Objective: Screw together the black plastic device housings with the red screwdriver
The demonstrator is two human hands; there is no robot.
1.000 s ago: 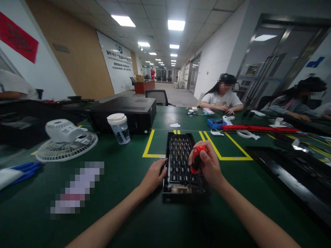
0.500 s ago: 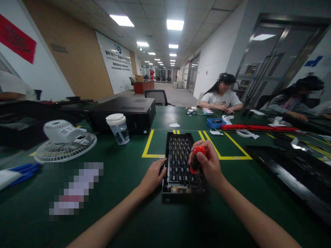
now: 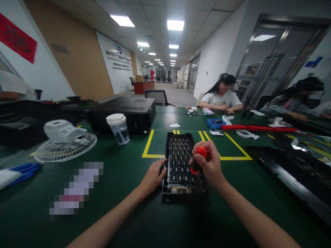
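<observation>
A black rectangular tray-like part with a honeycomb grid point(image 3: 181, 155) lies lengthwise on the green table in front of me. My right hand point(image 3: 210, 165) is wrapped round a red and black screwdriver point(image 3: 198, 158), held upright with its tip down on the near right of the part. My left hand point(image 3: 152, 177) rests against the part's left edge, fingers spread and lying flat on the table.
A clear cup with a white lid point(image 3: 119, 128), a white fan lying down point(image 3: 66, 143) and a black box point(image 3: 126, 113) stand to the left. Long black panels point(image 3: 289, 165) lie at right. Two people sit across the table near a blue tray point(image 3: 216, 123).
The screwdriver and my right hand have shifted very slightly to the right. My left hand and the black part have stayed put.
</observation>
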